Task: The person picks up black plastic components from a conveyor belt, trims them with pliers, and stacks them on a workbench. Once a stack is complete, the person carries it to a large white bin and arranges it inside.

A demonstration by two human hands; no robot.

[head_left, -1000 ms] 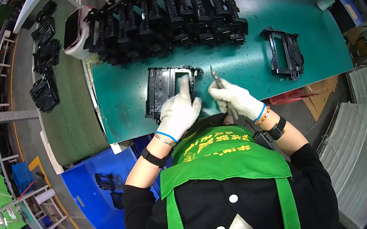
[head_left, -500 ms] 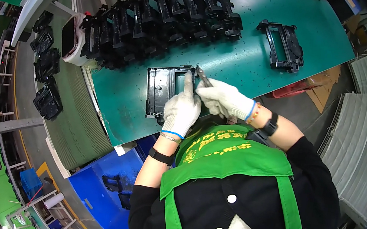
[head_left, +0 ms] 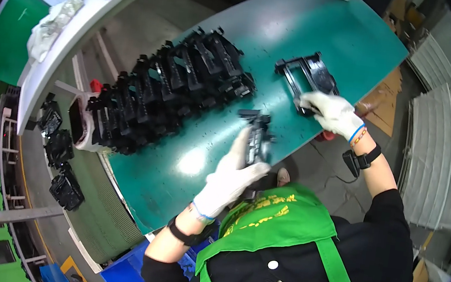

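My left hand [head_left: 228, 182], in a white knit glove, grips a black plastic frame [head_left: 259, 137] that is turned up on its edge over the near side of the green table. Its thumb and fingers lie on either side of the part. My right hand [head_left: 333, 113], also gloved, has its fingers curled at the near edge of a second black plastic frame [head_left: 321, 74], which lies toward the right of the table. No tool can be made out in the right hand; its palm is hidden.
A tight row of several black frames [head_left: 177, 76] stands along the table's far left side. Dark scraps dot the green tabletop [head_left: 194, 159]. Left of it, several black parts [head_left: 66, 188] rest on a belt [head_left: 96, 198]. A blue bin [head_left: 129, 272] stands below the near left corner.
The left hand has lifted the flat-lying frame onto its edge and moved it right. The right hand has gone from that frame to the second one; its plier-like tool no longer shows. The view has shifted.
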